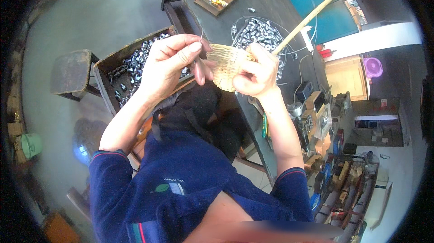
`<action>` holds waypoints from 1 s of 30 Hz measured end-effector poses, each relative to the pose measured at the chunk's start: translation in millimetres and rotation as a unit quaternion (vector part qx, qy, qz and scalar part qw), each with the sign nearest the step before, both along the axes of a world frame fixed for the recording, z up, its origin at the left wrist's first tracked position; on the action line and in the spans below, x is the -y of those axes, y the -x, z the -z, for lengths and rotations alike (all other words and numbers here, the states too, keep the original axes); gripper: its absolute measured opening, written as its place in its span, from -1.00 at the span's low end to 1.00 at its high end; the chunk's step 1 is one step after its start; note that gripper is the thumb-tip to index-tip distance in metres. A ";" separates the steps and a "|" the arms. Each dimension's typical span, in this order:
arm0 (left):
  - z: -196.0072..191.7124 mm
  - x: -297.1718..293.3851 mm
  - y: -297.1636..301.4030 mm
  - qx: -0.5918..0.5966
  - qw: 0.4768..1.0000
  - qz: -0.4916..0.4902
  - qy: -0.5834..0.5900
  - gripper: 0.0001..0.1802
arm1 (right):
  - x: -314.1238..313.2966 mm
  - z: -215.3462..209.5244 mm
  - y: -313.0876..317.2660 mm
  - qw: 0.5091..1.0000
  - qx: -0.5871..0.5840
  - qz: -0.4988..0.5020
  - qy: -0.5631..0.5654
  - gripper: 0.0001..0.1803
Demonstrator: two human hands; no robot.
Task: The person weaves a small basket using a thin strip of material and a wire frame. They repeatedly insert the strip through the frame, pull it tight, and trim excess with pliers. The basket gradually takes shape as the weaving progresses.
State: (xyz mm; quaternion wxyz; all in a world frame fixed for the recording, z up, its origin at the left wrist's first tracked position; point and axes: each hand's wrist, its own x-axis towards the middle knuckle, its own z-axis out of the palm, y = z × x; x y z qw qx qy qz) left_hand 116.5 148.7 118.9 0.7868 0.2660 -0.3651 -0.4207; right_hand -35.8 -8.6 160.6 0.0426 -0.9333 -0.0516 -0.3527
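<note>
In front of my chest I hold a pale woven straw piece (222,64), flat and rounded like a hand fan or small broom head. My right hand (257,69) is closed on its right side. A long pale wooden stick (312,16) runs from beside that hand up to the far right. My left hand (174,60) is at the left edge of the straw, thumb and forefinger pinched together. A thin line shows just above that pinch, but what it holds is too small to make out. Its lower fingers hang near the straw.
Beneath my hands, a dark workbench (275,10) bears a heap of shiny metal fittings (260,35), thin looped wire and a shallow metal tray (209,9). A wooden crate (105,90) of similar fittings stands left, beside a stool (74,72). Tools and boxes crowd the bench's right side.
</note>
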 end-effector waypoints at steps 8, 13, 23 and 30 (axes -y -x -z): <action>-3.8 4.7 -7.6 0.076 0.995 0.004 0.061 -0.75 | 3.2 -1.8 10.8 0.999 0.019 0.036 0.020 -0.86; -8.9 1.1 5.3 0.051 0.996 0.046 -0.051 -0.76 | 1.5 -9.0 18.0 0.997 0.007 0.035 0.063 -0.83; -15.6 13.2 16.4 0.146 0.959 0.070 -0.233 -0.77 | -6.7 -11.8 25.9 0.997 -0.008 0.026 0.068 -0.84; -13.1 17.1 20.4 0.182 0.951 0.066 -0.241 -0.75 | -11.1 -9.7 27.5 0.997 -0.012 0.038 0.073 -0.84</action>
